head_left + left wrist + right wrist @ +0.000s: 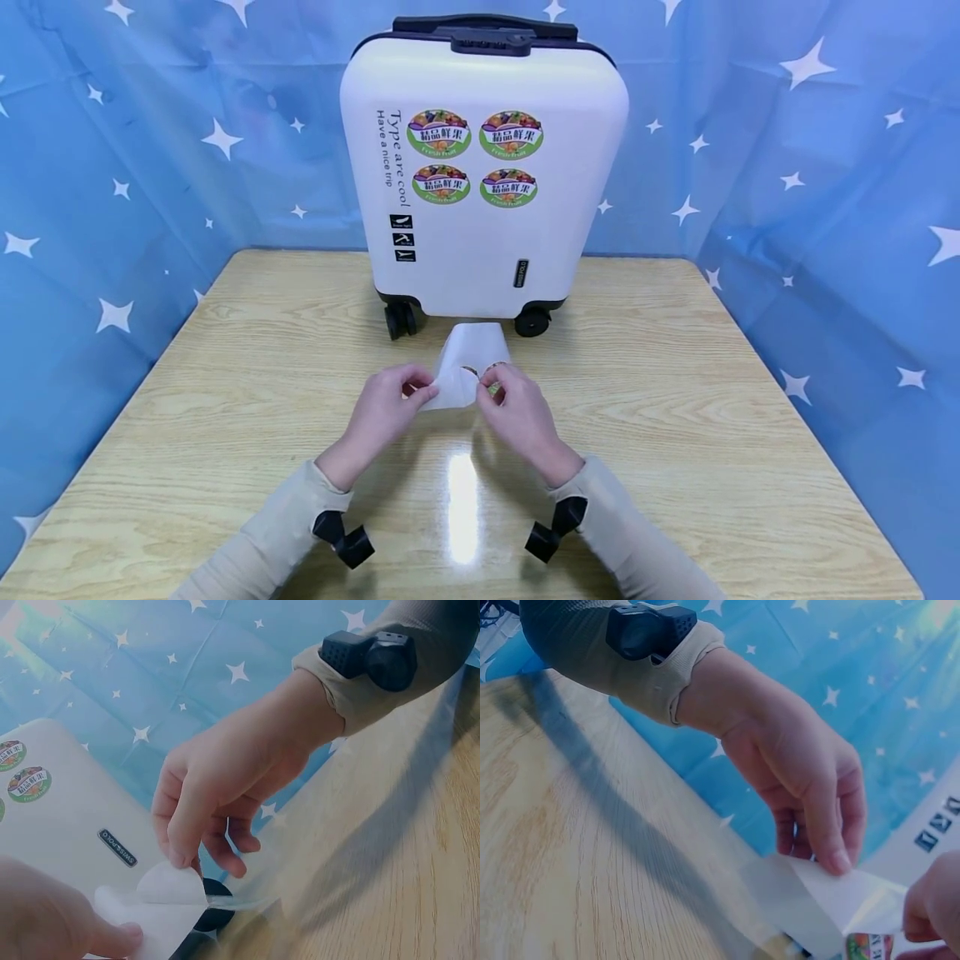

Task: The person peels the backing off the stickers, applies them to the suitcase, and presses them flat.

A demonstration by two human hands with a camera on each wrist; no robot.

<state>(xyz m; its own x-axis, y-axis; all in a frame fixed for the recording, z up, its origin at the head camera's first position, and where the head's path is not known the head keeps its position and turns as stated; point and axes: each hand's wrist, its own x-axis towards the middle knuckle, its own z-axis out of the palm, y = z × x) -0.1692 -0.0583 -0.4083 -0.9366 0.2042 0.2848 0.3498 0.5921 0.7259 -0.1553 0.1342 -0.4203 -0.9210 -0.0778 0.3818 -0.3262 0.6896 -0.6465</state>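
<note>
Both hands are over the table just in front of a white suitcase (480, 242). My left hand (386, 404) pinches the left edge of a white backing sheet (453, 392) between thumb and fingers. With thumb and fingertips, my right hand (521, 412) pinches an oval fruit sticker (870, 946), partly lifted from that sheet. The sticker's white underside (171, 883) shows in the left wrist view, under the right fingertips. Several matching oval fruit stickers, such as the upper left one (438, 133), are on the suitcase front in two rows.
The suitcase stands upright on black wheels (532, 322) at the back of the wooden table (247, 400), with a black handle (486, 25) on top. A blue curtain with white stars (172, 150) surrounds the table at the back and sides.
</note>
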